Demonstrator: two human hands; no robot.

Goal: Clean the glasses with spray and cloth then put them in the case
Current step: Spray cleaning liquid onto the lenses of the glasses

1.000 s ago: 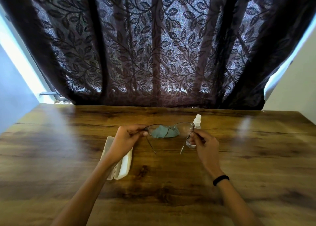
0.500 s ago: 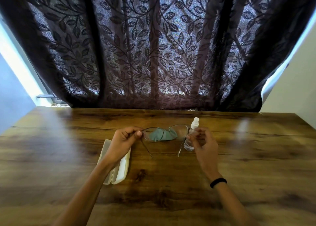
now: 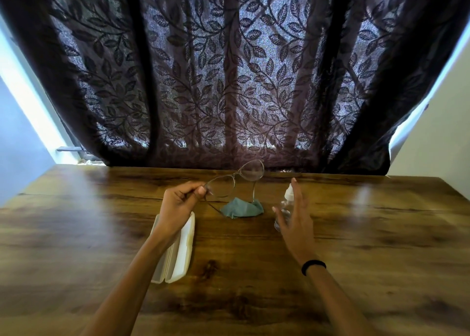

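Now only left hand (image 3: 178, 203) on glasses (image 3: 235, 180)

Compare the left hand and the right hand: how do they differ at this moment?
The left hand is shut on the glasses, lifted above the table; the right hand is open, fingers spread beside the spray bottle. Only the right wrist wears a black band. Both are bare.

Right hand (image 3: 292, 217) motion-blurred, covers lower part of spray bottle (image 3: 288, 196); contact with bottle cannot be told. Left forearm (image 3: 142, 259) hides part of open glasses case (image 3: 181, 246). Both forearms cut off by bottom edge. Glasses (image 3: 235, 178) near lens faint against table (image 3: 76, 234).
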